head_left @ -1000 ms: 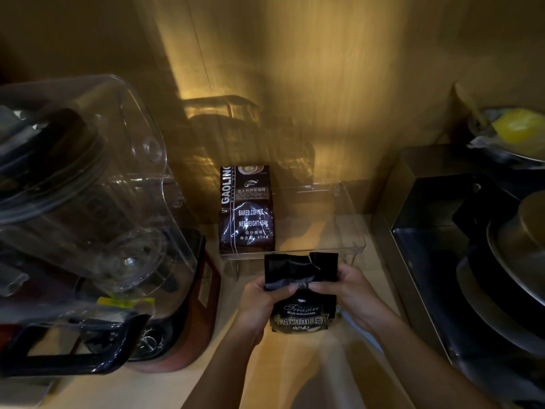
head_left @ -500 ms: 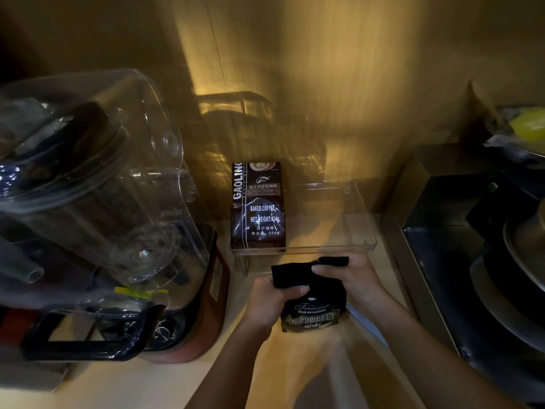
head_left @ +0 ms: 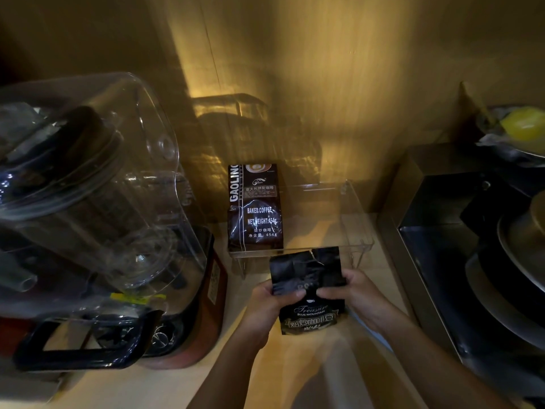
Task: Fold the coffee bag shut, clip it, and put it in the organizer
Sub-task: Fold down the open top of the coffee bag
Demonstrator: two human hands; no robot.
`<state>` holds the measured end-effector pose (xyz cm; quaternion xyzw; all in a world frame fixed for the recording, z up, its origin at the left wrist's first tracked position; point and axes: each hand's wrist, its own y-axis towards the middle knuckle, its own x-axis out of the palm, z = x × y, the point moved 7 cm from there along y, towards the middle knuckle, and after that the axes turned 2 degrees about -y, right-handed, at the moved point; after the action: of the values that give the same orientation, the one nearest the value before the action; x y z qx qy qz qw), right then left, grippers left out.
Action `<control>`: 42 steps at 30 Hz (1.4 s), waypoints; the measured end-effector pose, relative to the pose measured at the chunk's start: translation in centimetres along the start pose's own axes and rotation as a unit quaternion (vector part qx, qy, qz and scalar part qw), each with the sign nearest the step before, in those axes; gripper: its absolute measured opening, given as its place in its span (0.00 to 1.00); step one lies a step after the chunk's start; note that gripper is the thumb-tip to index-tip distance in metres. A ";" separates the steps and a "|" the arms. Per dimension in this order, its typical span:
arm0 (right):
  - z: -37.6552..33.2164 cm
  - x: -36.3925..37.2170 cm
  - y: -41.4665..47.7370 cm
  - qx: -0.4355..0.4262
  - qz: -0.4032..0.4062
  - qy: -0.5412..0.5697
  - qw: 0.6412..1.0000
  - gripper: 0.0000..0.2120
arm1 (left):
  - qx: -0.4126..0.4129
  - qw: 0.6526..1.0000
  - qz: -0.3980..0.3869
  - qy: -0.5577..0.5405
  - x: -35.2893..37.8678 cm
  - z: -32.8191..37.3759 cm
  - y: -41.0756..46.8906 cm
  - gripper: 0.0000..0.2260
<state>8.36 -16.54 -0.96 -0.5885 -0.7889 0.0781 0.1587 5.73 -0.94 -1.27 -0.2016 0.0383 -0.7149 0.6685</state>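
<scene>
A small black coffee bag (head_left: pixel 309 293) with "Treasure Blue Mountain" lettering stands on the wooden counter in front of me. My left hand (head_left: pixel 267 305) grips its left side and my right hand (head_left: pixel 355 293) grips its right side, thumbs meeting at the front middle. The bag's crinkled top stands upright and unfolded above my thumbs. Just behind it is a clear plastic organizer (head_left: pixel 358 231). A brown "Gaoling Baked Coffee" bag (head_left: pixel 255 208) stands in the organizer's left part. I see no clip.
A large blender (head_left: pixel 97 219) with a clear cover and red base fills the left side. A dark metal appliance (head_left: pixel 460 231) with stacked pans stands at the right, with a yellow object (head_left: pixel 523 124) in a dish behind. A wooden wall rises at the back.
Half a second ago the bag's top was folded down low under my fingers. Now the top stands up straight and unfolded again, with both hands still on the bag.
</scene>
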 end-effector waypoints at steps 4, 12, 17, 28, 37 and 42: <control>1.5 0.3 0.2 -0.021 0.017 -0.018 0.999 0.17 | 0.011 0.999 0.042 0.024 0.6 -0.6 -0.4 0.14; 1.5 0.4 0.0 -0.026 0.050 0.015 0.998 0.13 | 0.021 0.998 0.052 -0.023 1.1 -0.5 -0.7 0.07; 2.1 0.3 0.1 0.003 0.052 0.117 0.992 0.15 | -0.031 0.990 0.066 -0.119 0.3 -1.3 0.2 0.11; 0.7 0.5 0.5 -0.028 0.112 0.074 0.991 0.04 | 0.010 0.987 0.142 -0.071 -0.2 0.0 1.0 0.14; 0.3 -1.2 0.9 -0.061 0.117 0.122 0.984 0.13 | 0.072 0.963 0.222 -0.135 -2.7 0.5 0.4 0.16; -0.3 -0.9 0.7 -0.130 0.112 0.068 0.983 0.23 | 0.119 0.984 0.115 -0.069 -1.7 0.9 0.9 0.14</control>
<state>9.36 -17.23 -1.03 -0.6926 -0.7090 -0.0479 0.1240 6.90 0.86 -1.10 -0.1639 -0.0706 -0.6166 0.7668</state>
